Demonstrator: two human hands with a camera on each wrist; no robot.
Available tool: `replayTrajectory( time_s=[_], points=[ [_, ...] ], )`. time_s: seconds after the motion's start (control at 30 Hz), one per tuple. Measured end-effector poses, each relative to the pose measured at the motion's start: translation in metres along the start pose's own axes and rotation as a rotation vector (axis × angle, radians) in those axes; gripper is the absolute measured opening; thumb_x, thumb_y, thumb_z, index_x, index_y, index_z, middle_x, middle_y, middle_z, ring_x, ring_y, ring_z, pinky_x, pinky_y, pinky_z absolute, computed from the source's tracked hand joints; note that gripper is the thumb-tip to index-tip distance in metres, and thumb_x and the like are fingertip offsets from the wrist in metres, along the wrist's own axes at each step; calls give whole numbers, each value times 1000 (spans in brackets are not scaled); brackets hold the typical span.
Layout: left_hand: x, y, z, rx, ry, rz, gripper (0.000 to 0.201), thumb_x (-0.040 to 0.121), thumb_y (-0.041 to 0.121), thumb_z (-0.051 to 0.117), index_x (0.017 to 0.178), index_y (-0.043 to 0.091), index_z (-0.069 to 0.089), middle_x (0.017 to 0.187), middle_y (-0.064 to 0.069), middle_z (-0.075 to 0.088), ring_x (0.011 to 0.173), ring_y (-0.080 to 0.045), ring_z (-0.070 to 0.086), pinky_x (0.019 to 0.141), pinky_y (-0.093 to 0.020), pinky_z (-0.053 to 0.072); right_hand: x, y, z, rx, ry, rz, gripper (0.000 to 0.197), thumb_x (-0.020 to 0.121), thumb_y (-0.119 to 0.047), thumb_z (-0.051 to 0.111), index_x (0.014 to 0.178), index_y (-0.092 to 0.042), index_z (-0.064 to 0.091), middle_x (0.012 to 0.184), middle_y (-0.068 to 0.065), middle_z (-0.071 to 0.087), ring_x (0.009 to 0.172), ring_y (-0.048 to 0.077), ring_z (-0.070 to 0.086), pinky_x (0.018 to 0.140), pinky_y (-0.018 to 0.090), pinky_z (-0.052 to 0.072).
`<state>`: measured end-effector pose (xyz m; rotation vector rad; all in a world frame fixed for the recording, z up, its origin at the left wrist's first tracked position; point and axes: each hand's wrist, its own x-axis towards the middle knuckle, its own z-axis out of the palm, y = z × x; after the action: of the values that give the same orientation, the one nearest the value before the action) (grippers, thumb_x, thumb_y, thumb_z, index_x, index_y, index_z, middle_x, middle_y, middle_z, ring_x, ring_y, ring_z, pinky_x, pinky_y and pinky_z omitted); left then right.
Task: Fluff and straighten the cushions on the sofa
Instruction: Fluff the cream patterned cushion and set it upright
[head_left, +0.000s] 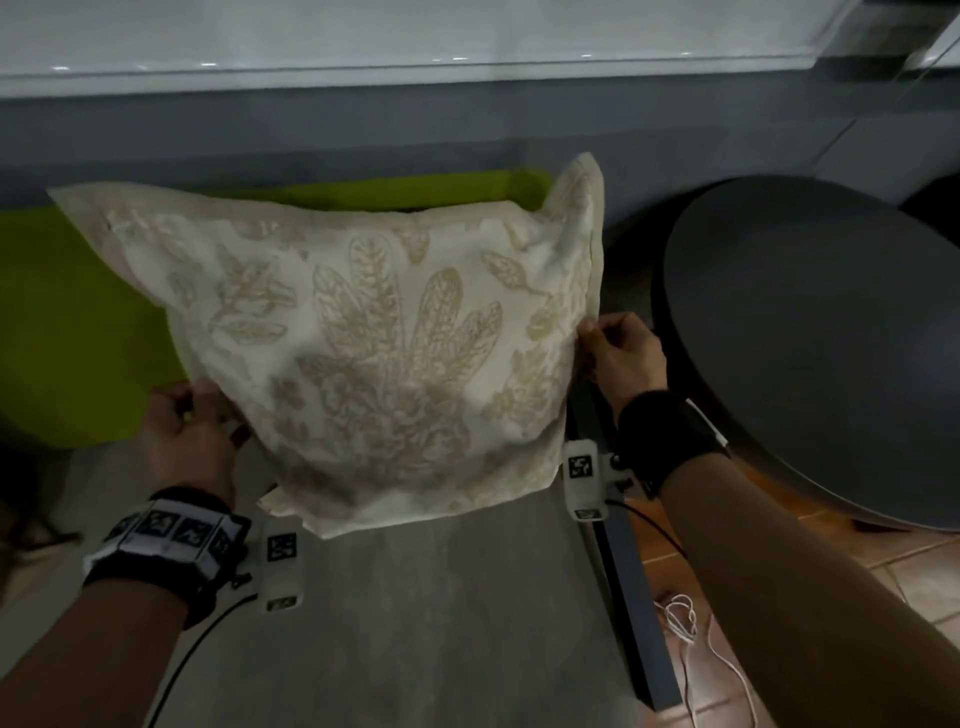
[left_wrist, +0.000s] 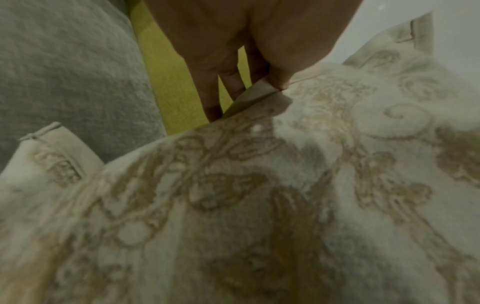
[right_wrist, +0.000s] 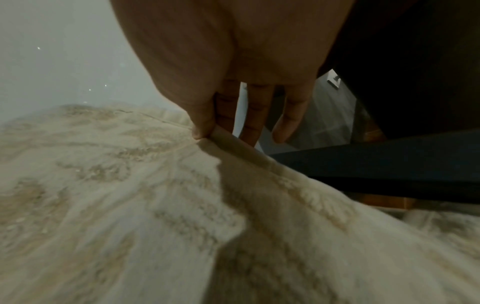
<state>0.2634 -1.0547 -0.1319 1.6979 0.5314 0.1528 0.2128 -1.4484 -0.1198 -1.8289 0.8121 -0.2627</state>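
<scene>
A cream cushion with a tan leaf pattern stands tilted on the grey sofa seat. My left hand pinches its left edge flap between thumb and fingers. In the left wrist view, the left hand has its thumb on top of the cushion hem. My right hand pinches the right edge. In the right wrist view, the right hand has its thumb on the cushion seam and its fingers behind. A lime-green cushion lies behind, partly hidden.
A round dark grey table stands right of the sofa. The sofa's dark frame rail runs along the seat's right side. A white cord lies on the orange tiled floor. A grey wall and white sill are behind.
</scene>
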Motion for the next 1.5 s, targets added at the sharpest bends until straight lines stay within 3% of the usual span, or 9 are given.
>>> replayTrajectory(
  time_s=[0.2,0.4,0.53,0.77,0.87,1.03,1.23,1.4,1.5],
  points=[
    [-3,-4,-13,114,-26,17,31,92,58,52,99,28,49,110,-16,61,105,-36,63,94,-58,54,-43,-13,-6,-130,88,-137,14,98,-31,67,107,-29,57,104,-8,67,86,-5,62,82,15,53],
    [-16,-7,-21,138,59,23,15,89,58,53,82,45,51,89,2,59,95,-26,62,90,-61,55,-103,-8,4,-342,-219,-985,23,101,-22,60,121,-17,71,138,6,54,128,34,53,106,40,45],
    [4,1,-21,181,122,18,35,86,67,48,97,34,53,100,-2,63,100,-33,65,89,-59,55,-76,-12,17,-359,-242,-708,36,105,-39,48,138,-31,59,157,5,42,149,30,32,122,51,30],
    [3,2,-28,44,-92,-178,23,100,45,46,112,30,58,116,-2,65,107,-28,63,97,-46,51,-46,-16,16,318,-258,223,60,92,-50,65,149,-37,50,148,-5,59,134,20,57,115,50,44],
    [-13,3,-29,66,-188,-78,32,107,37,40,124,23,64,122,-4,67,92,9,62,103,-20,44,-51,-18,26,256,-231,137,14,99,-30,63,107,-29,75,108,4,78,106,32,72,97,57,56],
    [1,0,-32,76,-31,21,37,88,67,52,75,32,53,71,-5,52,69,-24,50,72,-47,45,-43,-15,21,229,46,66,17,85,-53,69,83,-36,70,91,-3,77,94,26,74,87,55,61],
    [26,-3,-21,207,-62,-29,39,82,75,50,88,37,59,108,-12,68,103,-35,65,93,-59,54,-22,-24,30,97,9,100,9,89,-47,71,91,-39,73,98,-6,76,97,19,72,92,49,60],
    [-31,9,-40,207,104,338,41,96,49,55,123,22,39,130,-13,49,114,-25,55,92,-37,45,-108,-46,18,41,201,-547,51,101,-29,63,147,-17,45,150,6,49,141,22,47,117,46,40],
    [-70,13,-35,301,-208,800,47,95,46,56,123,9,48,131,-16,48,130,-11,46,112,-36,37,-153,-39,39,-373,-135,-1112,54,99,-28,61,149,-15,46,161,13,37,152,37,31,120,64,25]
  ],
)
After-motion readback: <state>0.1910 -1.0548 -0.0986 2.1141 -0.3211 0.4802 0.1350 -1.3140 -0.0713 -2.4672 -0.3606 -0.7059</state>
